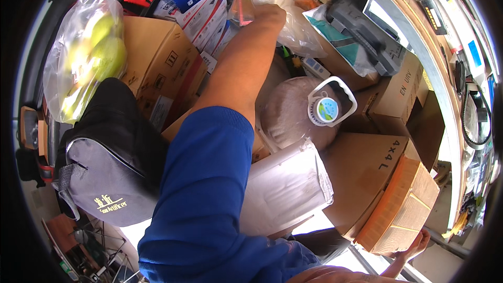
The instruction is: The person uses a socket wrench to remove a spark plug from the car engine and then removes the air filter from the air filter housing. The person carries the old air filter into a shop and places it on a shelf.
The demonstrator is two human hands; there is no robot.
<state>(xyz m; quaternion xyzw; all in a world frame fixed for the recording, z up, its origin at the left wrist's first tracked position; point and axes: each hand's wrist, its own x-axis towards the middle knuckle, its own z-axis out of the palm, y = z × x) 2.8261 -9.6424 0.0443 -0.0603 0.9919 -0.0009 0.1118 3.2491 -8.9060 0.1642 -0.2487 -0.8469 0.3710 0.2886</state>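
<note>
My left arm, in a blue sleeve, stretches far forward across the clutter. My left hand is at a crumpled clear plastic bag and touches it; its fingers are hidden behind the back of the hand. Low on the right, my right hand is closed round the lower edge of an orange-rimmed pleated air filter. This filter is tilted in front of a large cardboard box. Only part of the right hand shows beside the filter's corner.
A big plastic jug with a white handle stands mid-scene behind a white wrapped package. To the left are a black bag, a bag of green fruit and a carton. A shelf edge curves along the right.
</note>
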